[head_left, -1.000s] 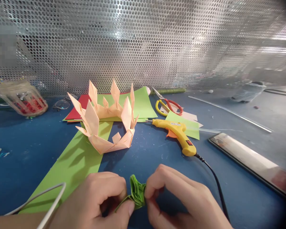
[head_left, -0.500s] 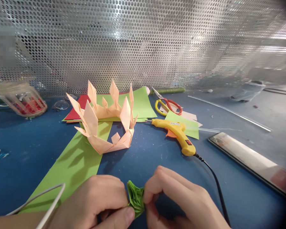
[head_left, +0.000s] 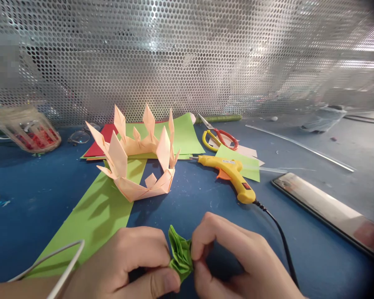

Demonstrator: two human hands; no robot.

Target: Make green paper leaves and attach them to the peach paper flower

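Note:
Low in the view, my left hand (head_left: 134, 263) and my right hand (head_left: 237, 259) both pinch a small folded green paper piece (head_left: 180, 252) held between them just above the blue table (head_left: 31, 195). Thumb and fingers of each hand are closed on its edges. Beyond my hands stands a peach paper crown-like flower (head_left: 137, 160), partly resting on a long green paper strip (head_left: 93, 216).
A yellow glue gun (head_left: 232, 174) with a black cord (head_left: 280, 241) lies right of the flower. Scissors (head_left: 220, 137), red and green sheets (head_left: 180, 135), a phone (head_left: 327, 209), a jar (head_left: 28, 128) and a white cable (head_left: 59, 261) surround me. A perforated metal screen (head_left: 187, 58) closes the back.
The green piece has been turned and shifted slightly between my fingers; my right hand's fingers have curled in closer. Everything else on the table is unmoved.

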